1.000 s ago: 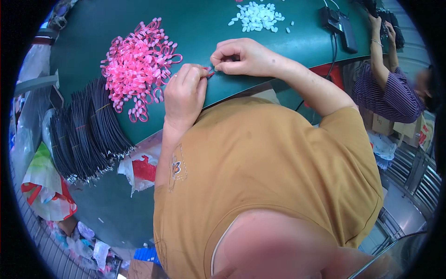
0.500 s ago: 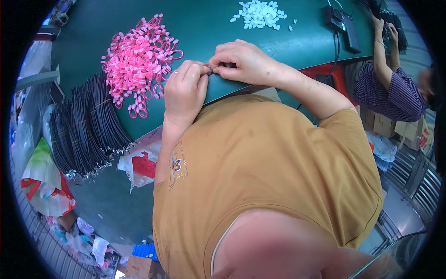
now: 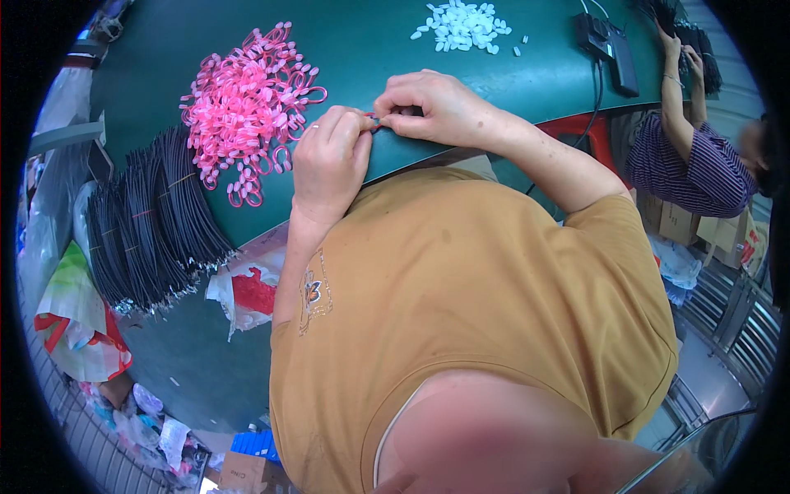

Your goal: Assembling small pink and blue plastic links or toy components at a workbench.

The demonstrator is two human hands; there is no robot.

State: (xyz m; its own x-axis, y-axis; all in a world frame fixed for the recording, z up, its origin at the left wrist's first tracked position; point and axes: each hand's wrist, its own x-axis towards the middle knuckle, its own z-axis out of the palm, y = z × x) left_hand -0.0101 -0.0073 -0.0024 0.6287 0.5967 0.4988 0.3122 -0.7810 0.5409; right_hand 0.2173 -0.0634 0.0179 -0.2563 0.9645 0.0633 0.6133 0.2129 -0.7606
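Over the table's near edge, the fingertips of my left hand and my right hand meet in a pinch. Between them shows a sliver of a small red piece, mostly hidden by the fingers. A ring is on one left finger. Just left of my hands lies a big heap of pink loops with pale pink beads or clasps. Farther off, beyond my right hand, is a smaller pile of whitish oval pieces, with a couple lying apart.
Bundles of black cords with metallic ends hang over the green table's left edge. A black power adapter with a cable stands at the right. Another person in a striped top handles black strands at the far right.
My two hands stay pinched together and have shifted only very slightly. The heaps on the table look the same.
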